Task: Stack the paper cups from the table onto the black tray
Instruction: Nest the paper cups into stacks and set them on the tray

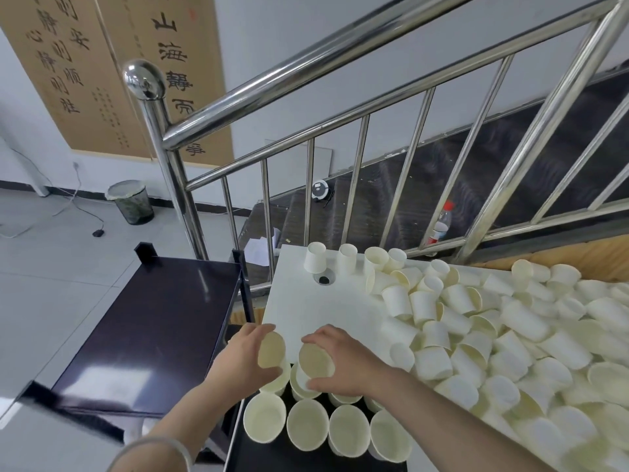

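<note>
**Thin paper cups, 1 in each hand, over the black tray**

Head view: the left hand [245, 356] holds a paper cup [271, 350] with its open mouth turned toward the camera; the thumb lies over the top of the rim and the fingers curl round the wall beneath. The right hand [343, 361] holds a second cup [316, 361] the same way, fingertips over the far rim and thumb under the near wall. The 2 cups sit just beside each other above the far row of cups already standing on the black tray [299, 459], whose near row shows 4 upright cups [308, 425] mouth-up. A large heap of loose cups [493, 335] covers the right part of the white table [306, 311]; a few stand upside down along its far edge near a grommet hole [324, 279].

These cups look very light and thin-walled, so they should crush or go oval under a hard squeeze; the rolled rim and the base are the stiffest parts. A gentle grip round the wall near the rim, as both hands have now, suits them. Smooth paper nests easily, but a tilted cup may jam, and a knock could topple the light stacks.

Beside the table stands a dark trolley [153, 321], and a steel stair railing [306, 107] runs behind.
</note>
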Motion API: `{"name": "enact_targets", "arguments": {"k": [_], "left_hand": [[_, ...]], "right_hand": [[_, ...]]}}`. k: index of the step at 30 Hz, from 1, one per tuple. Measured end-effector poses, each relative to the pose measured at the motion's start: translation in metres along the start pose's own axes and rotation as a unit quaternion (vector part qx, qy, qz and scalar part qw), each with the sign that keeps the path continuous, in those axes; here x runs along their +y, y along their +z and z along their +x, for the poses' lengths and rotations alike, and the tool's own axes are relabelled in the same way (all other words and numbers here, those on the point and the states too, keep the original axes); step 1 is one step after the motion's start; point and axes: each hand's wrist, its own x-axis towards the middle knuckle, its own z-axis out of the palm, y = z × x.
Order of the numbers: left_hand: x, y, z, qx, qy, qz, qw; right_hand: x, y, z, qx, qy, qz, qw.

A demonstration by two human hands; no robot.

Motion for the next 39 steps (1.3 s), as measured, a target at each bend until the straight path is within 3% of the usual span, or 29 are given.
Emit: {"name": "enact_targets", "arguments": {"k": [12, 26, 39], "left_hand": [[-0.009, 0.028, 0.002, -0.07, -0.003, 0.048, 0.996], [-0.013, 0.041, 0.013, -0.086, -0.033, 0.073, 0.993], [-0.008, 0.033, 0.039, -0.064, -0.021, 0.034, 0.997]], "right_hand": [[-0.002, 0.027, 0.006, -0.015, 0.034, -0.032, 0.999], [0.003, 0.04, 0.024, -0.047, 0.075, -0.11, 0.99], [0.02, 0.029, 0.035, 0.018, 0.087, -0.045, 0.995]]}}
